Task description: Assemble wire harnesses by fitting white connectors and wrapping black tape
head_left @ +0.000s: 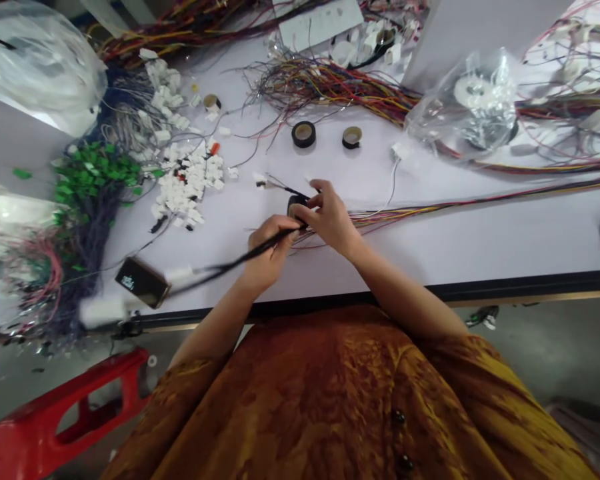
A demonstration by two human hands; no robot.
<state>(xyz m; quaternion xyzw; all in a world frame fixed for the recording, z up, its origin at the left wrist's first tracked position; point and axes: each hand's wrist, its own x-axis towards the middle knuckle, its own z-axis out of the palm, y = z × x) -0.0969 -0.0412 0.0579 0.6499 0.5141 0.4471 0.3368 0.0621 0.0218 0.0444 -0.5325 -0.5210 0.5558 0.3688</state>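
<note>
In my left hand [270, 250] is a black-wrapped wire harness [250, 255], pinched between thumb and fingers. Its blurred far end, with white connectors [180, 275], hangs toward the table's front edge at the left. My right hand [330, 217] is closed on a roll of black tape [294, 201], held right against the harness by my left fingertips. Coloured loose wires [405, 212] run out to the right from under my right hand. A short black branch with thin wire ends [285, 187] sticks out to the upper left. My fingers partly hide the tape roll.
Two tape rolls, one black [303, 134] and one partly used [352, 137], lie beyond my hands. White connectors [190, 173] and green connectors [93, 173] are heaped at the left. A phone [143, 281] rests near the front edge. Wire bundles [340, 83] cross the back. A red stool [80, 413] stands below.
</note>
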